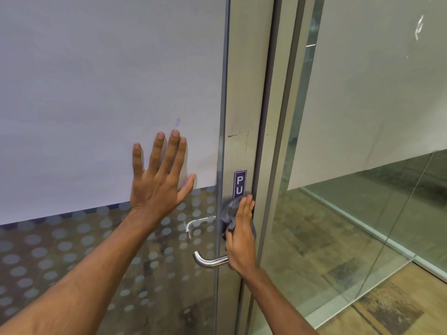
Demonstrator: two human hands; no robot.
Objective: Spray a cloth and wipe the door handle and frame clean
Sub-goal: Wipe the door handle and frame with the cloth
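The left hand (158, 182), empty with fingers spread, lies flat on the frosted glass door panel (96, 81), apparently to steady it, while the right hand (242, 235) presses a crumpled grey cloth (229, 213) against the grey metal door frame (242, 93), just above the curved steel lever handle (208, 261).

Before you: a purple sign (240, 184) lettered "PU", a frosted glass panel (96, 81) banded with grey dots, and wood-patterned floor (387, 305) beyond the clear partition (362, 213).
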